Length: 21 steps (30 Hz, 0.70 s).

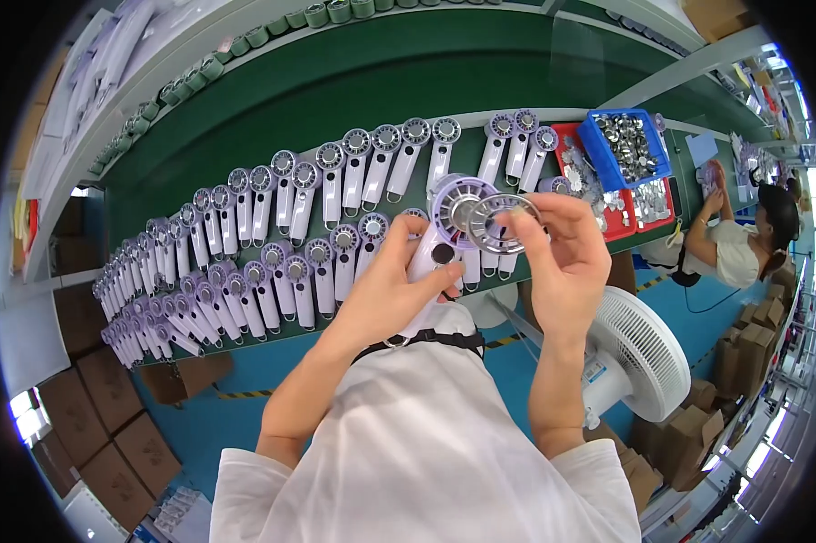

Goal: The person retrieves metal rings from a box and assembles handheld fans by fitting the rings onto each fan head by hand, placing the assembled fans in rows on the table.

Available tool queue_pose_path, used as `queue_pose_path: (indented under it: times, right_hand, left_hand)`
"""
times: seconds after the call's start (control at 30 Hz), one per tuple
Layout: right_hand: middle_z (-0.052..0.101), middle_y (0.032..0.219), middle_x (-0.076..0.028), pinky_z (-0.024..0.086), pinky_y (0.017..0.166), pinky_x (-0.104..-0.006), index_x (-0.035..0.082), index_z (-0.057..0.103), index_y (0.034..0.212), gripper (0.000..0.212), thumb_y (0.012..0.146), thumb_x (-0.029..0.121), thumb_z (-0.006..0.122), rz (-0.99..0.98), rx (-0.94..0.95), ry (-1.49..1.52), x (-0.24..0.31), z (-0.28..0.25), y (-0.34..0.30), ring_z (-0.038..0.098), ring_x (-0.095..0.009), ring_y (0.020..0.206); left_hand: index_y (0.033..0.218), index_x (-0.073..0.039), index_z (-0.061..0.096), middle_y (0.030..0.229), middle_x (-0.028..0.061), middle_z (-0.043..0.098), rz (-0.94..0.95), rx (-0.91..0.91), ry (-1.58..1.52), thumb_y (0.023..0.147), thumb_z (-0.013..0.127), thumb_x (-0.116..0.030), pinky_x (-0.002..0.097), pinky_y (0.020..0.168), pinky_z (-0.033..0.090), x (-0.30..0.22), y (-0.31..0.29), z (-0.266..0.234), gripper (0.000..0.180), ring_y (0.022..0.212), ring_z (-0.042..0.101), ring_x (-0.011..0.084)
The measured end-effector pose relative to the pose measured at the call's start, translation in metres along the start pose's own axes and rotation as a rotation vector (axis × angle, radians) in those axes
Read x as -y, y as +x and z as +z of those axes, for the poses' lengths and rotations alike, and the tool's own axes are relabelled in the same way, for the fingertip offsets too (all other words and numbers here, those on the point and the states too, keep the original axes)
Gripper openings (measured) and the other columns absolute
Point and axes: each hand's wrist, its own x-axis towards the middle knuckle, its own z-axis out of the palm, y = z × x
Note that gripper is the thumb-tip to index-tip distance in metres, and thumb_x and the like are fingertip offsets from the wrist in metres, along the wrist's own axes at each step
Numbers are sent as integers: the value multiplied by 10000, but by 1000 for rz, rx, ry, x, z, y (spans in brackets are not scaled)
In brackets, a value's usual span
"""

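My left hand [382,294] is wrapped round the pale purple handle of a handheld fan [450,201], its round head tilted up toward me. Between the thumb and fingers of my right hand [563,253] is a round, spoked fan cover [498,224] with a shiny ring. The cover sits at the right side of the fan's head and overlaps it in view; whether the two touch I cannot tell. Rows of similar purple handheld fans [330,181] lie on the green table beyond and to the left of my hands.
A blue bin [593,145] of small shiny metal parts rests over a red tray [614,224] holding silvery discs. Green cylinders [210,68] line the far edge. A white standing fan [639,353] is close to my right arm. At the right, another person [743,240] works at the table.
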Motion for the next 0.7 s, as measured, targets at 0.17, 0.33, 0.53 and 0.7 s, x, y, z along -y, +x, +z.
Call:
queue_pose_path:
  times: [0.17, 0.33, 0.53, 0.7]
  right_hand:
    - [623, 846, -71, 474, 683, -260, 4, 653, 945, 156, 801, -33, 698, -200, 181, -336, 9, 9, -5, 594, -128, 718]
    - [592, 811, -55, 421, 666, -293, 9, 637, 904, 148, 776, -19, 707, -264, 217, -445, 16, 12, -11, 535, -159, 675]
    - [565, 792, -57, 403, 674, -304, 23, 631, 900, 155, 771, -27, 701, -288, 271, -486, 20, 13, -15, 510, -175, 653]
    - [560, 790, -45, 397, 625, -271, 31, 631, 907, 156, 779, -16, 707, -187, 282, -384, 29, 14, -15, 486, -143, 618]
  left_hand:
    - [1181, -1, 351, 935, 124, 632, 8, -41, 132, 882, 692, -184, 274, 652, 510, 2, -20, 2, 490, 731, 614, 137]
    - [1157, 10, 401, 956, 133, 624, 50, -79, 158, 840, 748, -287, 297, 649, 495, 11, -29, 1, 556, 766, 606, 146]
    - [1152, 5, 422, 947, 139, 622, 147, -104, 276, 870, 706, -385, 289, 630, 486, 23, -34, -3, 559, 729, 610, 166]
    - [1120, -7, 429, 890, 132, 632, 122, -88, 71, 945, 607, -348, 295, 576, 475, 14, -38, -1, 423, 649, 606, 176]
